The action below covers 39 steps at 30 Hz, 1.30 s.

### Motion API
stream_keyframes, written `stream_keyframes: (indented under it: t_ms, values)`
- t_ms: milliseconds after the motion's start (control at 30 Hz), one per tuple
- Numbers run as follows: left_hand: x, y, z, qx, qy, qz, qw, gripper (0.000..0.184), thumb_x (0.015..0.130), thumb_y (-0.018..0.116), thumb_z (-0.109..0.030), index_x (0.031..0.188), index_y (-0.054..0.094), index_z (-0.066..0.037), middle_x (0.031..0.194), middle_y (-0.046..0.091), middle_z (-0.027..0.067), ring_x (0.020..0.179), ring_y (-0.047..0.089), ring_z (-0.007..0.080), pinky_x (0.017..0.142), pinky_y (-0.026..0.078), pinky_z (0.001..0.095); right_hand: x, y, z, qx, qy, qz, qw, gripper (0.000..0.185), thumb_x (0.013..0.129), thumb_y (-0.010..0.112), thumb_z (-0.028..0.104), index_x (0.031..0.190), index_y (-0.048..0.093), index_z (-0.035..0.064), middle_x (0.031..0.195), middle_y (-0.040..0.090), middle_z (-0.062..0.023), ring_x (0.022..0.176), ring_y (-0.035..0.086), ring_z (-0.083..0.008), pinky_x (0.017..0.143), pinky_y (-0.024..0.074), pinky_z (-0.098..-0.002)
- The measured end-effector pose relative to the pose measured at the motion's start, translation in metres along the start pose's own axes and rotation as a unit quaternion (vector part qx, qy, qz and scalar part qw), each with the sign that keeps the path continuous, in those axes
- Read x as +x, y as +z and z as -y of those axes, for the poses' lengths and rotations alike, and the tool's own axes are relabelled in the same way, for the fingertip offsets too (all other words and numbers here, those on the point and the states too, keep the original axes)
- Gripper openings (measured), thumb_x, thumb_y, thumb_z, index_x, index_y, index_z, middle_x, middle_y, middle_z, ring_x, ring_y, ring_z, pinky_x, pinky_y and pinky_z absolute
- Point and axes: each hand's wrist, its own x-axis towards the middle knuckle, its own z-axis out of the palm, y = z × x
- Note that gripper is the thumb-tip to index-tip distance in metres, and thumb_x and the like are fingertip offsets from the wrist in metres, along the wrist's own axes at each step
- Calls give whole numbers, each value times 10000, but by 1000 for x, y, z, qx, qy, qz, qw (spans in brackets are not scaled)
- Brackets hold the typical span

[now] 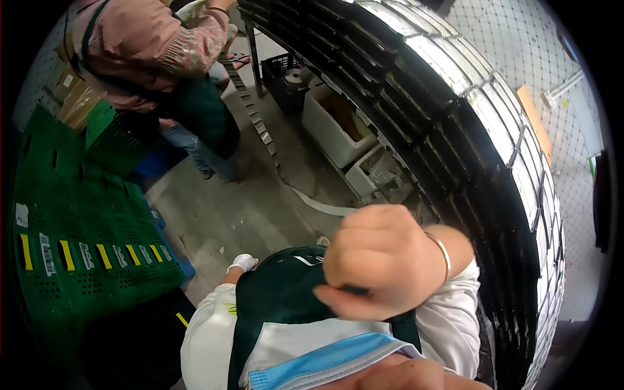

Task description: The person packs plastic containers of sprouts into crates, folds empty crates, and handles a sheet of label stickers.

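My right hand (380,263) is raised close in front of my chest, with a thin bracelet on its wrist. Its fingers are curled into a fist, and a small dark spot shows between thumb and fingers; whether it is an object or shadow I cannot make out. My left hand (243,262) hangs low beside my dark green apron (279,286), covered in something white like a glove. It is small in view and its fingers are not clear. A blue face mask (325,361) lies across the bottom of the view, below my right hand.
A long curved rack of black trays (416,110) with shiny clear panels runs along the right. Under it stand white foam boxes (331,127) and a black crate (286,81). Green crates (91,221) are stacked left. A person in a pink top (140,52) stands ahead.
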Motion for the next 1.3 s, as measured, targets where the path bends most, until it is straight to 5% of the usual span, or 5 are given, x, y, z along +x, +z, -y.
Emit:
stream_keyframes:
  t_ms: [167, 600, 900, 1067, 1300]
  values:
    - [0, 12, 16, 29, 89, -53, 994, 389, 777, 470, -378, 873, 614, -30, 923, 587, 177, 895, 548, 323, 767, 415, 382, -39, 14, 11, 419, -76, 63, 903, 310, 740, 593, 154, 939, 564, -82, 687, 567, -103, 485, 491, -195, 408, 344, -276]
    - [-3, 39, 32, 38, 134, -54, 989, 417, 801, 413, -386, 821, 626, -27, 900, 586, 189, 889, 536, 349, 773, 408, 410, -74, 83, 7, 351, -124, 123, 920, 180, 816, 480, 97, 672, 562, 26, 717, 556, -67, 590, 521, -207, 489, 384, -288]
    - [66, 92, 43, 107, 69, 89, 988, 437, 814, 385, -393, 924, 604, -32, 1015, 561, 157, 989, 502, 301, 839, 390, 375, -215, 135, -110, 394, 556, -64, 730, 127, 747, 616, 108, 829, 582, 17, 718, 591, -26, 701, 546, -90, 635, 443, -228]
    - [50, 122, -18, -109, 31, 99, 989, 640, 802, 365, -508, 1176, 441, 5, 1230, 416, 173, 1165, 367, 277, 972, 275, 316, -403, 125, -198, 31, 671, 64, 738, 225, 741, 569, 237, 822, 587, 28, 717, 603, -99, 673, 575, -208, 629, 453, -288]
    - [88, 199, -88, -62, -26, 157, 985, 719, 753, 454, -508, 1272, 304, -33, 1341, 239, 187, 1215, 248, 376, 985, 263, 371, -539, 23, -372, -176, 841, -89, 504, 261, 754, 527, 229, 950, 592, 71, 868, 602, -131, 806, 572, -250, 706, 442, -366]
